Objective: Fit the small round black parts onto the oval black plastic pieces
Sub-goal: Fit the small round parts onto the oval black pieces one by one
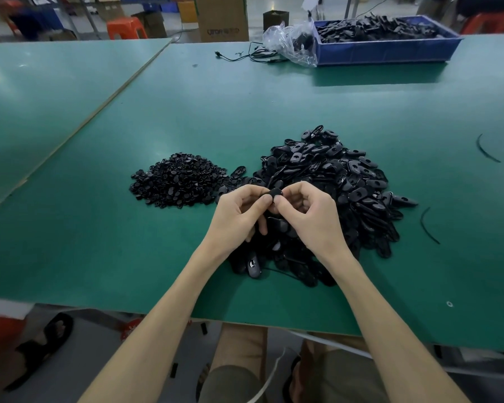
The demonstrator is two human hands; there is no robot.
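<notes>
Your left hand [239, 212] and right hand [310, 212] both pinch one oval piece [275, 194] with curled fingers; if you press off-centre, it may slip and fall into the pile [346, 181] below.

Both hands meet above the green desk [99, 228]: the left hand [239, 212] and right hand [310, 213] pinch one oval black piece [275, 194] together. A heap of small round parts [181, 180] lies left, a bigger pile of oval pieces [346, 181] right, and a blue bin [387, 39] sits at the far edge.
</notes>
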